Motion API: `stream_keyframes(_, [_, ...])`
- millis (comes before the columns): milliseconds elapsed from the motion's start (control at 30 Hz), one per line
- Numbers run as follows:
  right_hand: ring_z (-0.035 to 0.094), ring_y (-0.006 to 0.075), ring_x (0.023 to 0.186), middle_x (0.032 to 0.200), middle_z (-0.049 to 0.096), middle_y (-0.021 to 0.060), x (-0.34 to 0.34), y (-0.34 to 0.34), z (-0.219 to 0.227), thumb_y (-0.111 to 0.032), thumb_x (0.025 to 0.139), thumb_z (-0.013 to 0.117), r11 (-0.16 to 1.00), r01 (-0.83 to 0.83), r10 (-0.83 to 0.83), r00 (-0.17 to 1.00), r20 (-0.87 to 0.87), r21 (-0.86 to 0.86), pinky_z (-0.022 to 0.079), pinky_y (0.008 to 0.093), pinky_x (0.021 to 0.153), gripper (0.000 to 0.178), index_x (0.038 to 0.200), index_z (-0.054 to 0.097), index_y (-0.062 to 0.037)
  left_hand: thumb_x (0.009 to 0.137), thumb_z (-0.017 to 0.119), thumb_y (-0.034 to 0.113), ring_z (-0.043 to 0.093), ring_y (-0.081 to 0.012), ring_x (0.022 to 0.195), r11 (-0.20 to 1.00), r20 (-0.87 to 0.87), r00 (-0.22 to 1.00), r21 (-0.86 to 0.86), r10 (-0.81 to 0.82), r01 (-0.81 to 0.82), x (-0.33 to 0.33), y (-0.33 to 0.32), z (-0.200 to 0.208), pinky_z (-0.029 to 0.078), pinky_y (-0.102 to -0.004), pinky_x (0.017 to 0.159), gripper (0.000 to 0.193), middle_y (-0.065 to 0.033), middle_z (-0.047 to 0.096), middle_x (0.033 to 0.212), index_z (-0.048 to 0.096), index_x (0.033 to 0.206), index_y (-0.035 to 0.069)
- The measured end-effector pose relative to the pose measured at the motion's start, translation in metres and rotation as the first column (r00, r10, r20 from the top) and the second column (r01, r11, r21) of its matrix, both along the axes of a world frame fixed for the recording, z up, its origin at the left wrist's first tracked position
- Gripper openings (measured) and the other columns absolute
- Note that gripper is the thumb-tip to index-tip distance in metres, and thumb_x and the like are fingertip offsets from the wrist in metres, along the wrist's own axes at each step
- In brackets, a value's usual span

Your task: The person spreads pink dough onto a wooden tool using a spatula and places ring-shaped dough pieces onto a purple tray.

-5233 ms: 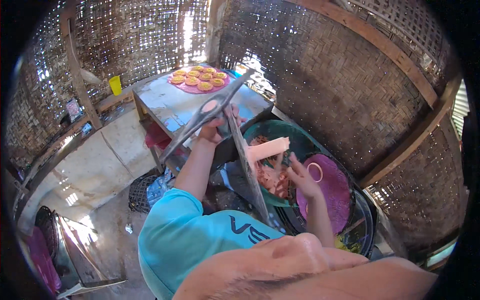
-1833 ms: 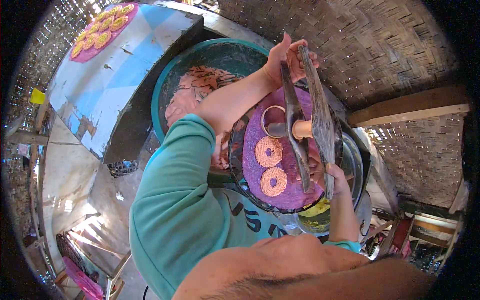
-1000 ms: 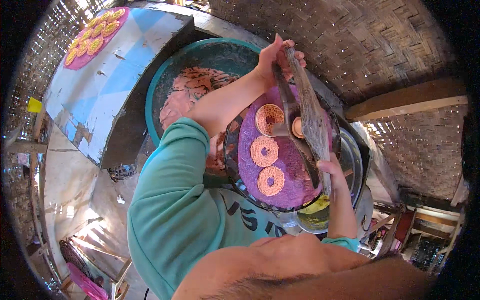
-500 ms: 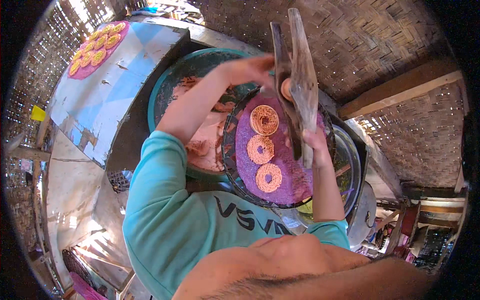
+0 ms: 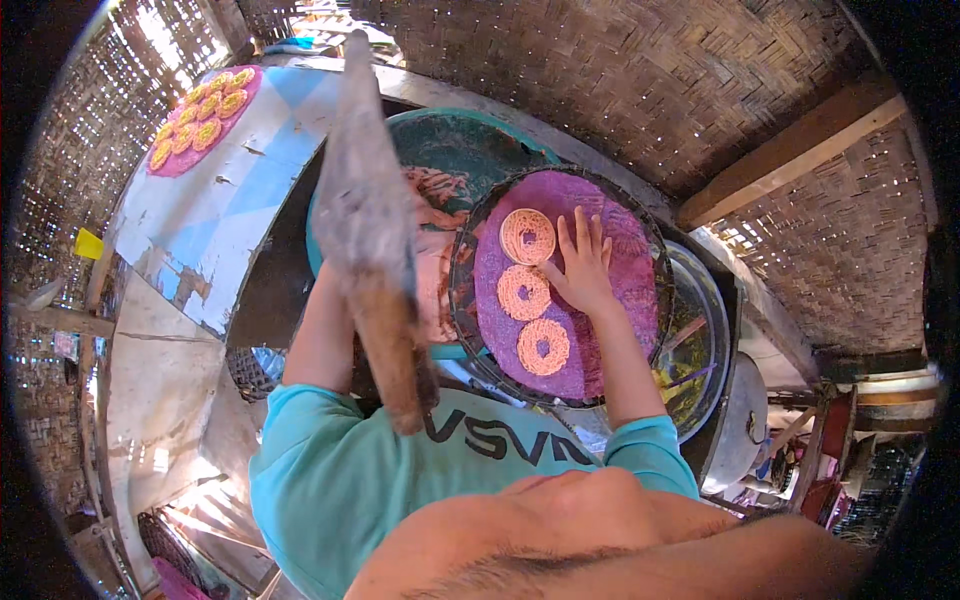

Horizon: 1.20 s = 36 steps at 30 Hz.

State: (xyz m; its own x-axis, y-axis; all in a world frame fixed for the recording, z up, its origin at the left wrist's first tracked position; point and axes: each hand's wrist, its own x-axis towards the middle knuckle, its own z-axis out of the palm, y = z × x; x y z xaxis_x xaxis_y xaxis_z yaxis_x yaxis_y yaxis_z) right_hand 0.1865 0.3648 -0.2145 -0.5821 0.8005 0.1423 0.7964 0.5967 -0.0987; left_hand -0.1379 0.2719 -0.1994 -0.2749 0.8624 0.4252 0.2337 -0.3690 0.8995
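Observation:
My right hand lies spread over a purple cloth on a round dark tray. Its fingers are apart, beside the farthest of three pinkish-orange noodle-like rings. A thin pale hoop surrounds that far ring; whether my fingertips touch it, I cannot tell. The middle ring and near ring lie bare on the cloth. A weathered wooden hand press rises at the left, over my left forearm. The press mostly hides my left hand, near pink dough.
The dough sits in a wide green basin. More yellow rings rest on a pink round cloth on the blue-and-white table at far left. A clear-rimmed basin stands right of the tray, and a woven wall rises behind.
The wooden press has swung from above the tray to the left, over the basin and my left arm. My right hand has let go of it and come down onto the cloth.

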Motion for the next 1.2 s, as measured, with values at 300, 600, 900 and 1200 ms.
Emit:
stream_keyframes(300, [0.012, 0.039, 0.128, 0.14, 0.017, 0.0145, -0.005, 0.001, -0.002, -0.052, 0.077, 0.05, 1.0, -0.015, 0.018, 0.99, -0.138, 0.028, 0.012, 0.0584, 0.098, 0.066, 0.129, 0.036, -0.0136, 0.074, 0.061, 0.017, 0.053, -0.0247, 0.098, 0.985, 0.546, 0.838, -0.132, -0.018, 0.107, -0.035, -0.062, -0.007, 0.041, -0.0324, 0.086, 0.037, -0.0126, 0.057, 0.103, 0.053, 0.107, 0.004])
stream_keyframes(600, [0.031, 0.0327, 0.12, 0.122, 0.046, 0.0091, -0.009, 0.029, -0.017, -0.029, 0.075, 0.058, 0.983, 0.18, -0.185, 0.912, -0.366, -0.048, 0.023, 0.0462, 0.098, 0.021, 0.074, 0.066, -0.0102, 0.074, 0.061, 0.018, 0.053, -0.0246, 0.097, 0.991, 0.623, 0.782, -0.109, 0.009, 0.075, -0.043, -0.079, -0.013, 0.041, -0.0324, 0.086, 0.037, -0.0127, 0.057, 0.103, 0.053, 0.107, 0.003])
stream_keyframes(900, [0.031, 0.031, 0.119, 0.122, 0.046, 0.0072, -0.018, 0.026, -0.009, -0.024, 0.069, 0.062, 0.986, 0.157, -0.13, 0.936, -0.328, 0.058, 0.023, 0.0463, 0.097, 0.017, 0.064, 0.064, -0.0086, 0.074, 0.06, 0.019, 0.053, -0.0245, 0.097, 0.994, 0.63, 0.777, -0.081, -0.007, 0.074, -0.043, -0.074, -0.008, 0.041, -0.0323, 0.085, 0.037, -0.0128, 0.056, 0.102, 0.053, 0.107, 0.003])
stream_keyframes(1200, [0.039, 0.0349, 0.113, 0.118, 0.05, 0.01, 0.052, 0.009, 0.028, -0.021, 0.066, 0.064, 0.969, 0.202, -0.112, 0.875, -0.471, 0.145, 0.028, 0.0437, 0.096, 0.015, 0.067, 0.064, -0.0061, 0.075, 0.06, 0.019, 0.052, -0.0244, 0.096, 0.996, 0.644, 0.765, -0.057, -0.014, 0.067, -0.048, -0.08, -0.007, 0.042, -0.0322, 0.084, 0.037, -0.0129, 0.056, 0.102, 0.052, 0.107, 0.003])
